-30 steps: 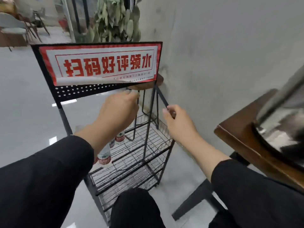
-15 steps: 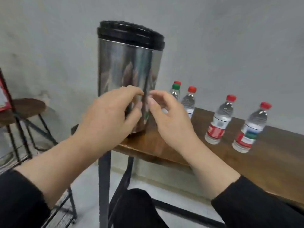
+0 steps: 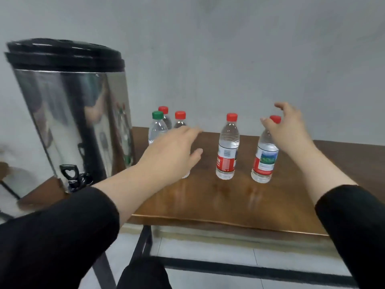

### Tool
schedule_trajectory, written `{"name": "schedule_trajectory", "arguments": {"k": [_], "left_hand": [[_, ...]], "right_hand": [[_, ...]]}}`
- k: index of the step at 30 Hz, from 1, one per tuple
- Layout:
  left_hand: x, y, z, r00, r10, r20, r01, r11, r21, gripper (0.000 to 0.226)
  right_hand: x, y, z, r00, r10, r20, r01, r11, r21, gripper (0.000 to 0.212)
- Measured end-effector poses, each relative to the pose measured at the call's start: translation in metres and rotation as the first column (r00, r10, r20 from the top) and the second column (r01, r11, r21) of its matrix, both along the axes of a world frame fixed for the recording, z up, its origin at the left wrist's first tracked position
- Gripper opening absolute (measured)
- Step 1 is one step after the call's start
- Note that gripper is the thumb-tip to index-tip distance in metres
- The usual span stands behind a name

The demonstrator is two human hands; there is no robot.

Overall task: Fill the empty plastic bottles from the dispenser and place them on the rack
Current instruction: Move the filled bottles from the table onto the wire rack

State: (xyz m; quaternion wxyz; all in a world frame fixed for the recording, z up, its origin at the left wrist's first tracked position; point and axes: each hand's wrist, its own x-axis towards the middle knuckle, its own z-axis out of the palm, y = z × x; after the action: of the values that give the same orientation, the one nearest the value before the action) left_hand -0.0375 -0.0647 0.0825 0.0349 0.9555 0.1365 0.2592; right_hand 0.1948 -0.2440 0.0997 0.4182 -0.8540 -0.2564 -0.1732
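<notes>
wooden table (image 3: 208, 197) edge near both hands

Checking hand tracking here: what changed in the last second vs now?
Both hands left the rack, passed in front of the dispenser and now reach out over the table. The left hand stretches open toward the left bottles; the right hand spreads by the rightmost bottle, not yet gripping. View swung right. The bottles stand where they stood.

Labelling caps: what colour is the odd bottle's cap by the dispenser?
Green cap, head view.
</notes>
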Motion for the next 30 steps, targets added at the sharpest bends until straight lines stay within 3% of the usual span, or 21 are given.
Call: {"name": "schedule_trajectory", "arguments": {"k": [3, 6, 9, 13, 17, 22, 30], "left_hand": [[0.047, 0.002, 0.019, 0.998, -0.031, -0.047, 0.033, 0.998, 0.048, 0.058], [0.092, 0.000, 0.036, 0.995, -0.023, -0.101, 0.032, 0.996, 0.084, 0.062], [0.133, -0.001, 0.046, 0.986, -0.014, -0.168, 0.023, 0.998, 0.052, 0.065], [0.180, -0.001, 0.052, 0.965, -0.015, -0.262, 0.010, 1.000, -0.019, 0.068], [0.206, -0.004, 0.049, 0.928, -0.012, -0.373, 0.002, 1.000, -0.029, 0.044], [0.199, -0.004, 0.039, 0.935, 0.001, -0.355, 0.020, 0.998, 0.055, 0.033], [0.111, -0.009, 0.049, 0.988, -0.059, -0.143, 0.045, 0.994, -0.097, 0.031]], "right_hand": [[0.046, -0.001, 0.010, 0.997, -0.054, -0.059, 0.040, 0.976, -0.212, 0.068], [0.074, -0.001, 0.014, 0.994, -0.048, -0.096, 0.012, 0.938, -0.345, 0.053], [0.085, 0.000, 0.016, 0.996, -0.006, -0.094, -0.033, 0.917, -0.397, 0.038], [0.089, 0.002, 0.020, 0.998, -0.029, -0.056, -0.001, 0.879, -0.477, 0.040], [0.088, 0.002, 0.016, 1.000, -0.008, -0.018, -0.002, 0.883, -0.468, 0.043], [0.079, -0.002, 0.014, 0.999, 0.037, 0.012, -0.028, 0.904, -0.427, 0.036], [0.017, -0.001, 0.036, 0.986, 0.163, 0.034, -0.137, 0.910, -0.392, 0.029]]}}
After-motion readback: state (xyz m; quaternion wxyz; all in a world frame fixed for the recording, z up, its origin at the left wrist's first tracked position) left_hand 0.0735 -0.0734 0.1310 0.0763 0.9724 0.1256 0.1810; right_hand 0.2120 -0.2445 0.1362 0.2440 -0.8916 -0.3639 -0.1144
